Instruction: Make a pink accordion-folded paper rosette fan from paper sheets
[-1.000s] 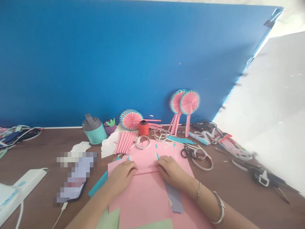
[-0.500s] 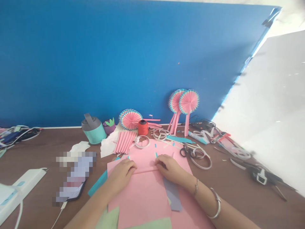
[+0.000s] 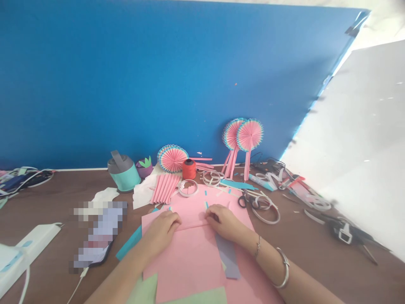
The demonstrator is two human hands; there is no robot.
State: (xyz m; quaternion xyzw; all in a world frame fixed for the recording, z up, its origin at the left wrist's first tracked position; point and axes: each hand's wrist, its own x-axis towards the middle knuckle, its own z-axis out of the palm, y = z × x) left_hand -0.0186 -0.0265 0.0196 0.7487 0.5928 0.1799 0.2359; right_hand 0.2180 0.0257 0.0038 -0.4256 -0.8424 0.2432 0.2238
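A sheet of pink paper (image 3: 190, 259) lies before me, with a narrow fold along its far edge. My left hand (image 3: 161, 231) is closed at the left end of that fold, fingers bent and pressed together on it. At the right end, my right hand (image 3: 224, 221) pinches the same folded edge between thumb and fingers. Other pink sheets lie underneath, along with pale green paper (image 3: 202, 296), a grey strip (image 3: 228, 256) and blue paper (image 3: 130, 244). Beyond my hands sits a pleated pink piece (image 3: 165, 188).
Scissors (image 3: 243, 202) and tape rolls (image 3: 189, 195) lie past the paper. Behind stand a red thread spool (image 3: 189, 169), a teal container (image 3: 125, 176) and pink paper rosettes (image 3: 249, 135). A phone (image 3: 100, 236) and power strip (image 3: 31, 249) are left; a glue gun (image 3: 343, 232) is right.
My hands stay at the folded edge of the pink paper, with only slight shifts of the right fingers. The whole view slides a little to the left.
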